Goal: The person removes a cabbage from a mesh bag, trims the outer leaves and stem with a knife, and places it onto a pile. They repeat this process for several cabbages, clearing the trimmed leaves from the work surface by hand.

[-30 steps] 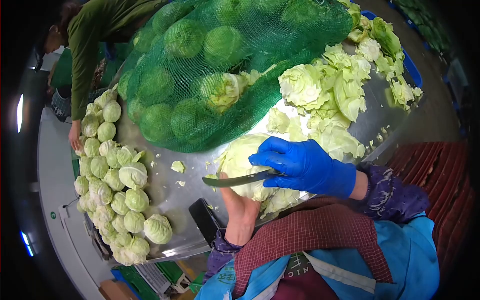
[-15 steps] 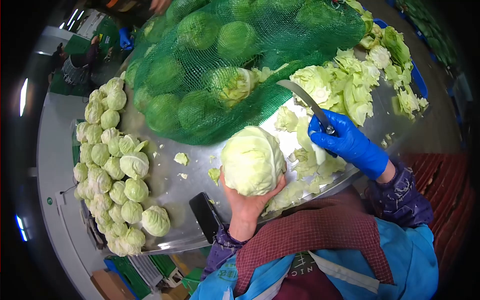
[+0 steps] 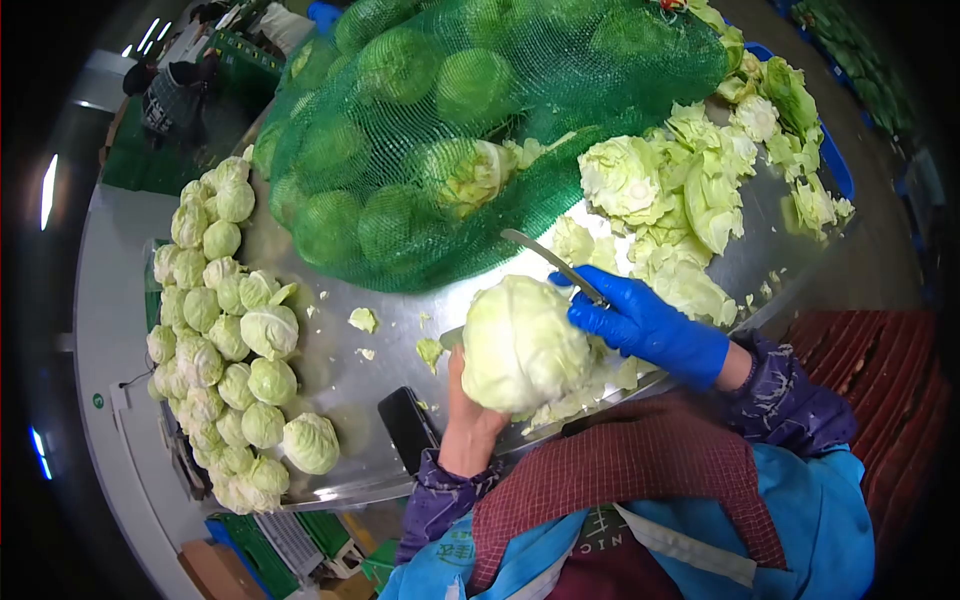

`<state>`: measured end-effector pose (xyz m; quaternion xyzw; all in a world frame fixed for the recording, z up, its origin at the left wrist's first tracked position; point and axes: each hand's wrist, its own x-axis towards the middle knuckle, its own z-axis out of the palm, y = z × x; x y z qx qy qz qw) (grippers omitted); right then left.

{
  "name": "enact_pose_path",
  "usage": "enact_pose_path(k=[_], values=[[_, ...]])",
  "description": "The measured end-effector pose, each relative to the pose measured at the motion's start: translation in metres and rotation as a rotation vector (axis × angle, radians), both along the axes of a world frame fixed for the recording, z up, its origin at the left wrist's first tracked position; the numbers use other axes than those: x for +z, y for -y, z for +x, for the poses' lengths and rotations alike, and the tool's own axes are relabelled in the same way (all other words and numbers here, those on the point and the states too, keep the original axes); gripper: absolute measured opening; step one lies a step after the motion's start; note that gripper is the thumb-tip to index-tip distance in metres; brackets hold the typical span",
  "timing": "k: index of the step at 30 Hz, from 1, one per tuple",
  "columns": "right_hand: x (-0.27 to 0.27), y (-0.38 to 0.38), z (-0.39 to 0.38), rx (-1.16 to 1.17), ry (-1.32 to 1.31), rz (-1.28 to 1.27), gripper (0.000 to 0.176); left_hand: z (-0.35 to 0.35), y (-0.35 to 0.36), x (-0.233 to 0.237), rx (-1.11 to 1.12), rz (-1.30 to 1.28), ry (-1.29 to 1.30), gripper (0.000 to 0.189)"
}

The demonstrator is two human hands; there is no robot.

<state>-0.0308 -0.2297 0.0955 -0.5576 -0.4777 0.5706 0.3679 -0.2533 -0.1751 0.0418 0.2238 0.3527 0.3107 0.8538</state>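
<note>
A pale green cabbage rests in my bare left hand, which is wrapped round its left and lower side; some of those fingers are hidden behind it. My right hand, in a blue glove, grips a knife with a curved blade at the cabbage's upper right. The blade points up and left, over the steel table. Trimmed cabbage leaves lie beside and beyond the gloved hand. A phone lies on the table left of my bare wrist.
A green net bag full of cabbages fills the back of the table. Several cabbages are stacked along the left edge. Leaf scraps pile up at the right near a blue bin. A person is at the far upper left.
The cabbage has turned and shifted right and slightly down with my left hand. My right hand has brought the knife down and left, close to the cabbage.
</note>
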Motion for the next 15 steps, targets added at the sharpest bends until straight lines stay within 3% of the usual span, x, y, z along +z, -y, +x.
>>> enact_pose_path(k=[1,2,3,5,7,11,15], values=[[-0.005,0.002,-0.002,0.005,-0.005,-0.012,0.055,0.002,0.003,0.001,-0.027,-0.006,-0.004,0.073],[-0.011,0.001,-0.002,-0.070,0.170,0.254,0.050,0.002,0.004,0.003,0.070,-0.500,0.552,0.073],[-0.014,0.000,-0.001,-0.141,0.348,0.529,0.046,0.002,0.006,0.005,0.078,-0.501,0.560,0.073],[0.005,0.005,0.002,-0.070,0.365,0.549,0.044,0.003,0.006,0.008,-0.045,-0.410,0.278,0.072],[0.016,0.011,0.005,0.314,0.739,0.712,0.055,0.002,0.005,0.011,-0.021,-0.449,0.196,0.072],[0.009,0.012,0.008,0.493,0.842,0.805,0.070,0.001,0.008,0.012,-0.067,-0.465,0.091,0.072],[0.014,0.009,0.007,0.524,0.924,0.882,0.066,0.003,0.013,0.013,-0.141,-0.512,0.053,0.073]])
